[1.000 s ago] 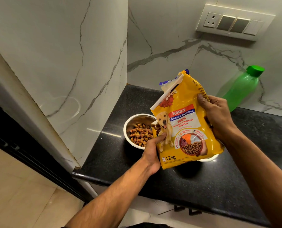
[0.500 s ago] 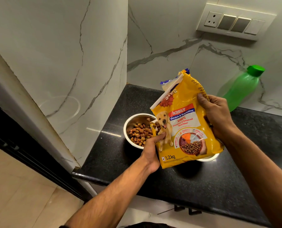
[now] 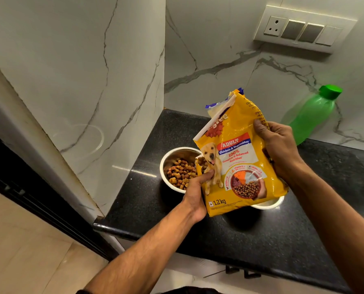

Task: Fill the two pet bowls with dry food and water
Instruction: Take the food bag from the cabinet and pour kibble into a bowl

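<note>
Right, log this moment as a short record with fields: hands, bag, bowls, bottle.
left hand: grips the lower left edge of the food bag, beside the torn corner
right hand: grips the bag's right side
food bag: yellow, held tilted over the bowls, kibble at the torn corner
left bowl: steel, holds kibble
right bowl: mostly hidden behind the bag, contents cannot be told
bottle: green, capped, leaning against the wall
counter: black, carries both bowls

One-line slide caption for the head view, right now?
Both hands, left and right, tip a yellow dog-food bag over a steel bowl holding kibble.
</note>
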